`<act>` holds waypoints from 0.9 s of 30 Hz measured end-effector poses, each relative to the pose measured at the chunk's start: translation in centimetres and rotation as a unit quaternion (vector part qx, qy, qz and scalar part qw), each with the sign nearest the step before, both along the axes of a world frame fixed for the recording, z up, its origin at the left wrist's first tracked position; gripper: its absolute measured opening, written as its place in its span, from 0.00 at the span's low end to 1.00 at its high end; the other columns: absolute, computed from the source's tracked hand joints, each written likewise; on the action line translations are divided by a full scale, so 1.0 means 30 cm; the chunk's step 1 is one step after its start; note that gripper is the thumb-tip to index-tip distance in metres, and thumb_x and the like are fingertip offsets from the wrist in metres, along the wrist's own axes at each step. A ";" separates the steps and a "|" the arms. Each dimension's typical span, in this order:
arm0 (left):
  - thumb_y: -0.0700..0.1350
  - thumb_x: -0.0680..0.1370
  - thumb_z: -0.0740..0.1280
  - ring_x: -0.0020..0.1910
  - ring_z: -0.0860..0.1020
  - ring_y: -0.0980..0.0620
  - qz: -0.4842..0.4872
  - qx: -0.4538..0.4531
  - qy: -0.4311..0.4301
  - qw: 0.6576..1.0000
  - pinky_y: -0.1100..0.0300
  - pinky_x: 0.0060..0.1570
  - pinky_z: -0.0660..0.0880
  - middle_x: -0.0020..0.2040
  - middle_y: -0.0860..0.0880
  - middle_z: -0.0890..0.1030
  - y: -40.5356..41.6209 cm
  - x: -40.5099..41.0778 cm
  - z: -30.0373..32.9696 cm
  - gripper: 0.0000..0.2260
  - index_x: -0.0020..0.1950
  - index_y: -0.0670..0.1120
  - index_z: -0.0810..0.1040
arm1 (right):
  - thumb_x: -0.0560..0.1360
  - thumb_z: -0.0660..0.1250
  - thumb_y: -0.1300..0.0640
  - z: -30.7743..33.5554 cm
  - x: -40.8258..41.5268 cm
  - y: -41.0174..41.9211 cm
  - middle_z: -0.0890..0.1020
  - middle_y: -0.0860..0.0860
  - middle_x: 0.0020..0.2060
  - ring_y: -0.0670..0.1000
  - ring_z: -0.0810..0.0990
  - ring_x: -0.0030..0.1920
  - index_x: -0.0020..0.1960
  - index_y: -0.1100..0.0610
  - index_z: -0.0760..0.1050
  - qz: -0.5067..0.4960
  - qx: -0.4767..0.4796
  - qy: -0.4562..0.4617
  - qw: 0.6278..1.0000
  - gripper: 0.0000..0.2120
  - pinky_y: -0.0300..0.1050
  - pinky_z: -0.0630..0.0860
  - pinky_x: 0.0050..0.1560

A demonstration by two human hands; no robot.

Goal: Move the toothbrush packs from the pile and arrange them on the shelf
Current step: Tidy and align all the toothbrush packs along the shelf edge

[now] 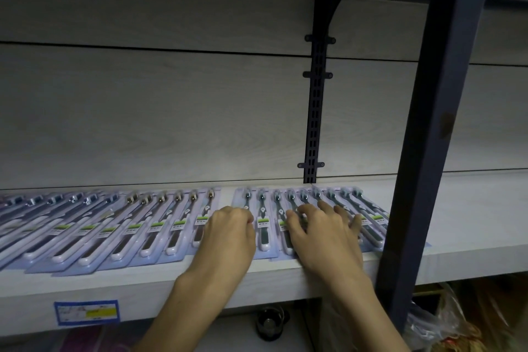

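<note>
Several toothbrush packs lie side by side in an overlapping row (pixel 120 226) on the pale shelf (pixel 471 226), with a second group of packs (pixel 267 208) to the right of a small gap. My left hand (pixel 228 234) rests curled on the leftmost packs of the right group, fingers bent down onto them. My right hand (pixel 323 234) lies flat with fingers spread across the packs further right, pressing on them. Neither hand lifts a pack. No separate pile is in view.
A dark metal upright (pixel 428 123) stands at the shelf's front right, close to my right hand. A slotted bracket (pixel 314 111) runs up the back wall. A blue price label (pixel 85 312) sits on the shelf's front edge. Bags (pixel 445 320) lie below at right.
</note>
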State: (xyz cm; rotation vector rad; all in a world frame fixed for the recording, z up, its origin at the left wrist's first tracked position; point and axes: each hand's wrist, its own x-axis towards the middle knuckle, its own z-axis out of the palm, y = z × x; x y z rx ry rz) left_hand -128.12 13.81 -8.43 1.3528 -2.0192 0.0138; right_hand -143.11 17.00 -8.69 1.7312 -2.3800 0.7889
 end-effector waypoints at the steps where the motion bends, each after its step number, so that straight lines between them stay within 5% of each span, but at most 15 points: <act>1: 0.41 0.80 0.59 0.49 0.77 0.50 -0.003 -0.005 -0.001 1.000 0.61 0.46 0.71 0.50 0.47 0.81 0.007 -0.004 0.003 0.12 0.52 0.45 0.82 | 0.78 0.50 0.39 0.000 0.000 0.000 0.73 0.52 0.66 0.59 0.62 0.70 0.63 0.46 0.73 0.000 0.000 0.003 1.000 0.22 0.65 0.47 0.72; 6: 0.45 0.80 0.57 0.54 0.74 0.50 -0.001 -0.009 -0.026 1.000 0.63 0.48 0.68 0.53 0.47 0.79 0.019 0.002 -0.009 0.13 0.58 0.48 0.79 | 0.78 0.50 0.39 -0.002 0.001 -0.001 0.72 0.52 0.67 0.59 0.61 0.71 0.63 0.46 0.73 0.004 0.000 0.009 1.000 0.22 0.66 0.47 0.72; 10: 0.49 0.81 0.56 0.60 0.70 0.52 -0.045 -0.008 -0.037 0.998 0.59 0.59 0.67 0.60 0.53 0.74 0.026 -0.006 -0.013 0.14 0.64 0.52 0.75 | 0.77 0.47 0.35 0.012 -0.011 -0.002 0.60 0.55 0.75 0.64 0.50 0.75 0.71 0.43 0.65 -0.016 0.043 0.028 0.999 0.27 0.70 0.41 0.69; 20: 0.51 0.79 0.55 0.55 0.73 0.51 -0.085 0.030 -0.060 0.994 0.56 0.55 0.72 0.53 0.57 0.79 0.061 -0.005 -0.016 0.14 0.56 0.53 0.79 | 0.77 0.41 0.37 0.015 -0.042 0.031 0.47 0.56 0.78 0.65 0.39 0.75 0.76 0.41 0.47 -0.005 0.154 0.030 0.988 0.29 0.68 0.36 0.71; 27: 0.53 0.80 0.54 0.61 0.69 0.53 -0.066 0.007 -0.068 0.995 0.59 0.61 0.67 0.63 0.58 0.73 0.076 -0.025 -0.020 0.17 0.67 0.57 0.71 | 0.79 0.39 0.39 0.023 -0.045 0.056 0.43 0.53 0.78 0.64 0.35 0.75 0.75 0.35 0.41 0.050 0.158 0.028 0.986 0.25 0.68 0.34 0.70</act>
